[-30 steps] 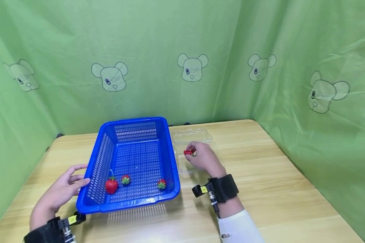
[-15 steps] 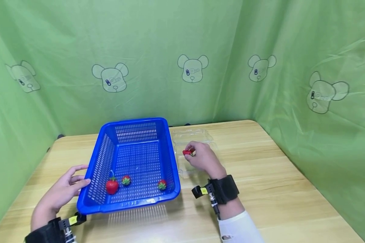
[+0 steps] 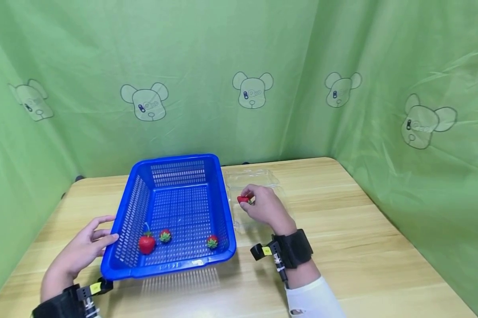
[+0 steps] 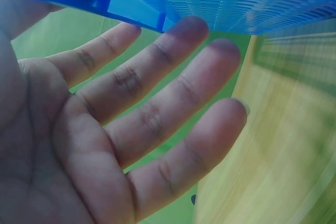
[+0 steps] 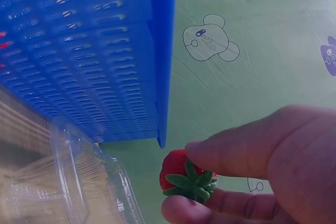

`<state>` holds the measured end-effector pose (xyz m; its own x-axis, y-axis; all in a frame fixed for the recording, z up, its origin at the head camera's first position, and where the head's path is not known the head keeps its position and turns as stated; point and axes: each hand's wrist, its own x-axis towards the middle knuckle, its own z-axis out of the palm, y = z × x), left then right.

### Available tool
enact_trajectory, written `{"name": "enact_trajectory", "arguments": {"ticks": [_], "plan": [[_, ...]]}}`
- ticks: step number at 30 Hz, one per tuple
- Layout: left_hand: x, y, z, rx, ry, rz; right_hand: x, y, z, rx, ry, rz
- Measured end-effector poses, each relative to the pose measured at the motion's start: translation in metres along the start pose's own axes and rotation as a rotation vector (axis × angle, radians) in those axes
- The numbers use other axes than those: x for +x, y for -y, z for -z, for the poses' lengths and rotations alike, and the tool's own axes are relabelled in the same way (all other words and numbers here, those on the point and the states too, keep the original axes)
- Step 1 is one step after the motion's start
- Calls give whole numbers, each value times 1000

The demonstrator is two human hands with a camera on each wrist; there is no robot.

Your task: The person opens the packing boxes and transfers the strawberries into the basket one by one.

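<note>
My right hand point(image 3: 263, 205) pinches a red strawberry point(image 3: 243, 199) between thumb and fingers, its green leafy cap turned towards the camera in the right wrist view. It is over a lidded clear plastic container point(image 3: 251, 176), which the hand partly covers. At the blue plastic basket point(image 3: 169, 266), my left hand point(image 3: 81, 245) has its thumb on the left rim. Its other fingers point(image 4: 220, 59) spread fairly straight beside and below the rim in the left wrist view. Inside the basket, towards the front, lie a large strawberry point(image 3: 146, 244) and two smaller ones.
The wooden table point(image 3: 342, 247) extends to the right of the container. A green curtain point(image 3: 199, 88) with printed bear heads encloses the back and sides. The basket's right wall stands close beside the clear container.
My right hand has shifted slightly left with the strawberry still pinched, and more of the fruit shows past the fingertips. The left hand and the basket stay almost still.
</note>
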<state>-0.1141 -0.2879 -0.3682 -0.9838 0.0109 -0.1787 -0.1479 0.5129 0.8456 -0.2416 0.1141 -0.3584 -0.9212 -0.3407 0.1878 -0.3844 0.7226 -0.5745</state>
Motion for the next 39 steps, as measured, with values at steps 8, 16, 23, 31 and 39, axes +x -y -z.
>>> {"name": "enact_trajectory", "arguments": {"ticks": [8,16,23,31,39], "plan": [[0,2,0,-5,0,5,-1,3,1,16,9,3],[0,3,0,-6,-1,3,-2,6,2,23,-1,17],[0,3,0,-3,1,0,-2,9,1,34,-1,21],[0,1,-1,-9,2,-10,-4,11,1,38,7,19],[1,0,-1,-9,0,-16,-4,15,2,41,0,40]]}}
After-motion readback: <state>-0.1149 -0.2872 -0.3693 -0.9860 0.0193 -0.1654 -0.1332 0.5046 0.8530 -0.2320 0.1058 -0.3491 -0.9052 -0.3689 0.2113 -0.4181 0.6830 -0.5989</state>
